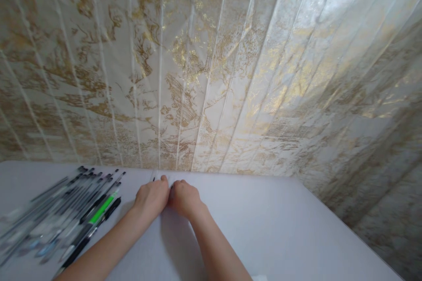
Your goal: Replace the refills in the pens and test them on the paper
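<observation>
My left hand [153,194] and my right hand [187,198] are close together near the far edge of the white table [280,224]. Both are closed, with the fingers curled and largely turned away from me. A small dark tip [154,179] shows just beyond the left hand, beside faint clear streaks. Between the hands, next to the right fingers, a short dark piece can be seen. What either hand grips is too hidden to name. To the left lies a spread of thin dark and clear pen refills or pens [70,197], blurred, with a green-banded pen [103,209] at its right side.
A wall covering with gold landscape print [184,70] rises behind the table's far edge and continues along the right side. Bright glare falls on it at the upper right. A small white item [260,278] pokes in at the bottom edge, right of my forearm.
</observation>
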Demonstrator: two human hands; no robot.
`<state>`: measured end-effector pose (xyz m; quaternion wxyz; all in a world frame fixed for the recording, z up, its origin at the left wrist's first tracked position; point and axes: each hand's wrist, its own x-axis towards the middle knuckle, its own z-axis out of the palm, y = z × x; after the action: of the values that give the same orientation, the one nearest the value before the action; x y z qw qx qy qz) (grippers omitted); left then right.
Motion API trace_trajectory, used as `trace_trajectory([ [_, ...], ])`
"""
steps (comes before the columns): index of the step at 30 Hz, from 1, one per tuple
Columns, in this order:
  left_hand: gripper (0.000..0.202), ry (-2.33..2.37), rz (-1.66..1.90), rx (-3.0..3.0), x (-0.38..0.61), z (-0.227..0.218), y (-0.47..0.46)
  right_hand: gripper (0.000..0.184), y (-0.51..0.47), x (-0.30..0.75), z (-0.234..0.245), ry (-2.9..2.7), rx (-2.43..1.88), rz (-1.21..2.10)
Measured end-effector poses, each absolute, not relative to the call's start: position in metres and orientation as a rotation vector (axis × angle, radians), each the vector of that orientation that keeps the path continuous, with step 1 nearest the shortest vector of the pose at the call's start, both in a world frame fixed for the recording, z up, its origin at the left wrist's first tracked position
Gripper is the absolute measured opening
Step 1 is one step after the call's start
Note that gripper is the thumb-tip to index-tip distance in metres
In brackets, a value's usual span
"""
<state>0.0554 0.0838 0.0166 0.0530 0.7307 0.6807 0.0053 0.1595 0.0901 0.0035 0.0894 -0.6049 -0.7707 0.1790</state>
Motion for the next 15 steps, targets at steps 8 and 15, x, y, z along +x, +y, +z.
trace_trajectory([
  [8,0.025,1.913,-0.054,2.231,0.019,0.02,0.087,0.029,0.093,0.142,-0.001,-2.234,-1.841,0.38],
  [15,0.031,1.924,-0.046,2.231,0.029,0.021,0.077,0.03,0.089,0.153,0.001,-2.353,-1.761,0.464],
])
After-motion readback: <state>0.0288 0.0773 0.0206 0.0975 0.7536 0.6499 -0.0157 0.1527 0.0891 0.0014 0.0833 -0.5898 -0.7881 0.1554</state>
